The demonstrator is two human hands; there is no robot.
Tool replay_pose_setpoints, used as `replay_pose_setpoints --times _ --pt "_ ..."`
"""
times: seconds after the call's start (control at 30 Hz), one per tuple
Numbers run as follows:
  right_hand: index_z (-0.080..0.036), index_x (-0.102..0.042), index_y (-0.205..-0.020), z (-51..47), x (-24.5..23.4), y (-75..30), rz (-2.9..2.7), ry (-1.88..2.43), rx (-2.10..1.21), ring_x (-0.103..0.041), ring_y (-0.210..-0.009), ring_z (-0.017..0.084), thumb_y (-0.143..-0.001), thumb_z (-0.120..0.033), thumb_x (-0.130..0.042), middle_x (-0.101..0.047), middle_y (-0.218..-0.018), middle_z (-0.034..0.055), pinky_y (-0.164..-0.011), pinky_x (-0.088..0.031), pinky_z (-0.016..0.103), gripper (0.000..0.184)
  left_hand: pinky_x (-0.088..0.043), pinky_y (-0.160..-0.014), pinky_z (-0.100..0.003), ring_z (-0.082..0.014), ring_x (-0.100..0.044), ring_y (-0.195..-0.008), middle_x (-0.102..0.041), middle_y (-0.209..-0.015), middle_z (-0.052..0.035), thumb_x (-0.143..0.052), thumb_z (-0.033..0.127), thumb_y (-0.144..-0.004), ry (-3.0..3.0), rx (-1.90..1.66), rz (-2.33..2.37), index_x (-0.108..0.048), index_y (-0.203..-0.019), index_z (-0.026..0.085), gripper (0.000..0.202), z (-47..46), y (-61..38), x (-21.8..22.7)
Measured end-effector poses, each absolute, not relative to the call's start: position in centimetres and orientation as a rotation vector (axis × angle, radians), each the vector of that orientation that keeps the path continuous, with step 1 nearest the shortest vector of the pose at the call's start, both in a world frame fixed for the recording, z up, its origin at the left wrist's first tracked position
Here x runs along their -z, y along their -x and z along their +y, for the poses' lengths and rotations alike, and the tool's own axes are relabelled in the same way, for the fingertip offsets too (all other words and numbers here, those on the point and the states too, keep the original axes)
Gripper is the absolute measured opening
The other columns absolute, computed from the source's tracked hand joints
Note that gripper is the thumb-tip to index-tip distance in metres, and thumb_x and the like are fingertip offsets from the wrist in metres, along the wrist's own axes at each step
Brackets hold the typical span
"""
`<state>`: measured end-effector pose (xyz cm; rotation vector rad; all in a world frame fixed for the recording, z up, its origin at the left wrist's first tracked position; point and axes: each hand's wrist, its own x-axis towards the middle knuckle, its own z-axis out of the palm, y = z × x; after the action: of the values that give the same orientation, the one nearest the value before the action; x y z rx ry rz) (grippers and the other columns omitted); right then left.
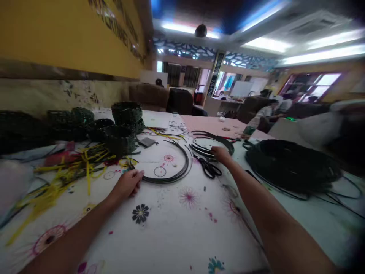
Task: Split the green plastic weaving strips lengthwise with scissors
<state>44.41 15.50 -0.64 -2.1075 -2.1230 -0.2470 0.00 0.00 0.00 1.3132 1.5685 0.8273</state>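
My left hand (pixel 129 183) rests on the flowered tablecloth (pixel 171 228), its fingers curled at the near edge of a black hoop of thin strips (pixel 182 169). My right hand (pixel 221 154) reaches further out and lies on a second bundle of black rings (pixel 211 142); its fingers are curled over them, and I cannot see whether they grip. Black scissors (pixel 209 168) lie just left of my right wrist.
Dark green woven baskets (pixel 125 125) stand at the back left. Yellow strips (pixel 71 167) lie scattered on the left. A big coil of black cord (pixel 291 163) sits on the right. A person (pixel 268 110) sits at another table far back.
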Motion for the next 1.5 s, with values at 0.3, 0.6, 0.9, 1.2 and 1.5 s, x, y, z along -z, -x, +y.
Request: replay_pose_setpoints --times 0.3,0.6,0.9,1.2,1.5 --pt "-0.017 -0.066 -0.103 15.4 -0.6 -44.3 -2.068 2.000 0.328 -0.060 -0.086 0.021 -0.092 -0.022 -0.043 -0.070 -0.100 0.0107 -0.065 -0.033 0.026 0.025 -0.034 -0.034 -0.019 -0.0094 -0.044 -0.039 -0.051 -0.052 0.0038 -0.053 0.058 -0.078 -1.317 -0.866 1.520 -0.044 -0.067 0.020 0.041 0.3 0.2 0.4" --pt "-0.017 -0.067 -0.090 15.6 -1.6 -44.6 -1.995 1.921 0.347 -0.060 -0.079 0.021 -0.088 -0.024 -0.047 -0.070 -0.087 0.0099 -0.064 -0.032 0.027 0.021 -0.035 -0.033 -0.019 -0.0093 -0.045 -0.039 -0.052 -0.052 0.0044 -0.054 0.057 -0.078 -1.332 -0.909 1.467 -0.044 -0.068 0.020 0.040 0.3 0.3 0.4" --pt "-0.017 -0.069 -0.083 15.0 -1.9 -44.7 -2.006 1.816 0.219 -0.058 -0.063 0.016 -0.087 -0.028 -0.045 -0.069 -0.069 0.0035 -0.057 -0.034 0.024 0.026 -0.035 -0.034 -0.019 -0.0088 -0.045 -0.039 -0.051 -0.051 0.0042 -0.056 0.058 -0.075 -1.335 -0.921 1.444 -0.045 -0.066 0.019 0.042 -0.2 0.0 -0.3" --pt "-0.018 -0.075 -0.091 14.2 -2.2 -44.7 -1.914 1.754 0.431 -0.061 -0.083 0.023 -0.088 -0.028 -0.049 -0.073 -0.090 0.0102 -0.071 -0.038 0.030 0.028 -0.038 -0.036 -0.020 -0.0092 -0.046 -0.040 -0.052 -0.053 0.0043 -0.056 0.059 -0.075 -1.362 -0.912 1.421 -0.045 -0.066 0.019 0.042 -0.2 -0.1 -0.3" --pt "-0.016 -0.072 -0.093 11.0 -4.7 -40.0 -1.981 1.312 0.554 -0.060 -0.078 0.021 -0.095 -0.027 -0.043 -0.070 -0.080 0.0079 -0.079 -0.038 0.031 0.031 -0.035 -0.039 -0.020 -0.0076 -0.044 -0.040 -0.054 -0.058 0.0045 -0.055 0.054 -0.081 -1.446 -1.065 1.325 -0.049 -0.072 0.019 0.037 -0.2 0.0 -0.1"
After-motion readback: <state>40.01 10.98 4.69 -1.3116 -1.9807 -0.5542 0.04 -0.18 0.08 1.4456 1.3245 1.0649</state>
